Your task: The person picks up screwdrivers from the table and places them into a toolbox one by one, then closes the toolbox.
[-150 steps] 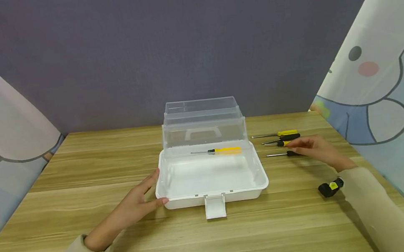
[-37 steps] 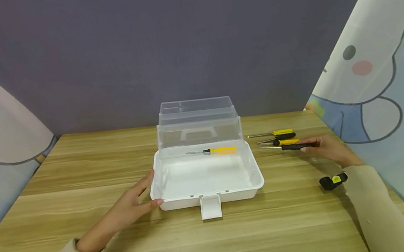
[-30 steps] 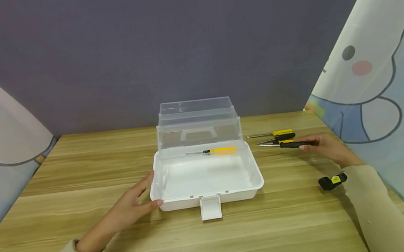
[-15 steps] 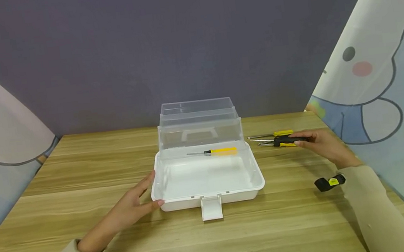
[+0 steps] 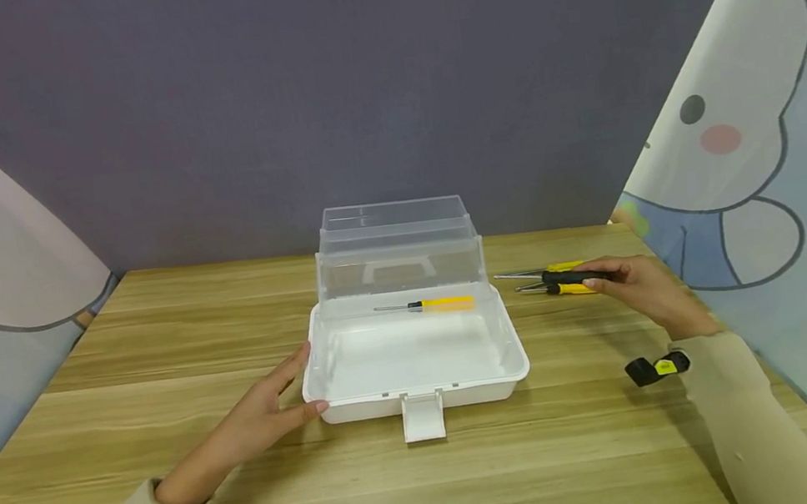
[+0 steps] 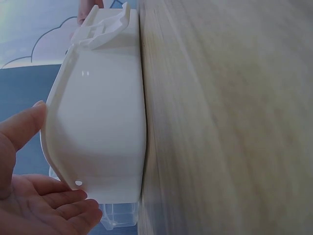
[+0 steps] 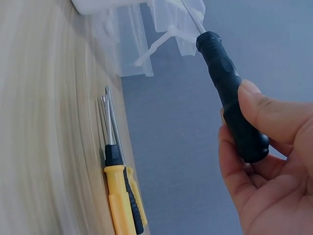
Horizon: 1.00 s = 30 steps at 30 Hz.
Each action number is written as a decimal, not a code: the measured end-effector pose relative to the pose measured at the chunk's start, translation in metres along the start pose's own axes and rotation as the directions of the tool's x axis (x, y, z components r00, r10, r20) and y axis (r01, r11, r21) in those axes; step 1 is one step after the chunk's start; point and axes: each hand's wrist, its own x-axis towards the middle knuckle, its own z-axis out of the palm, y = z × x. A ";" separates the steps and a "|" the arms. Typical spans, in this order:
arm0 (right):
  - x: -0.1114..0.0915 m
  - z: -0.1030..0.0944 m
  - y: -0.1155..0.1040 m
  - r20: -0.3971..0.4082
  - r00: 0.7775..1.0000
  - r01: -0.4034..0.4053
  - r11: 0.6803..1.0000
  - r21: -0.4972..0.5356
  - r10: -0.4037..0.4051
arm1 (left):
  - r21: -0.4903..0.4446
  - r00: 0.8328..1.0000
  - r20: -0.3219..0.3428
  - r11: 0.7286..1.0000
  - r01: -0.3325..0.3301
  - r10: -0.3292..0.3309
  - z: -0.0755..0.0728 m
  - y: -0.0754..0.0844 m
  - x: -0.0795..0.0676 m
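A white plastic toolbox (image 5: 358, 409) stands on the table with its clear lid (image 5: 405, 264) raised at the back. Inside, along the rear, lies a yellow-handled screwdriver (image 5: 446, 301). At the box's left front corner rests my left hand (image 5: 261, 421), thumb on the front rim and fingers along the side. My right hand (image 5: 639, 292) pinches a black-handled screwdriver (image 7: 227, 93) between thumb and fingers, lifted off the table, shaft pointing left. Beneath it lie a yellow screwdriver with a black collar (image 7: 120, 196), a black-handled one (image 7: 135, 203) and another yellow one (image 5: 564, 266), partly hidden.
A white latch (image 5: 423, 416) hangs from the box's front. The wooden table (image 5: 521, 473) meets a dark grey backdrop (image 5: 385, 103) behind. Printed cloth panels (image 5: 729, 136) flank both sides. Black wrist cameras (image 5: 648, 371) sit at each sleeve.
The right hand has taken hold of the black-handled screwdriver, raised it and shifted it slightly away over the other screwdrivers. The left hand stays against the box.
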 end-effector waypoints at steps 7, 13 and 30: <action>0.000 0.002 -0.006 -0.010 1.000 0.025 0.999 0.041 -0.025 | 0.003 1.000 -0.008 1.000 -0.010 0.010 0.001 -0.001 0.001; 0.001 0.004 -0.009 -0.022 0.997 0.069 0.996 0.059 -0.068 | 0.011 1.000 -0.007 1.000 -0.015 0.015 0.000 -0.001 0.000; 0.003 0.009 -0.018 -0.038 0.995 0.096 0.991 0.096 -0.092 | -0.004 1.000 -0.009 1.000 -0.015 0.015 0.000 -0.001 0.001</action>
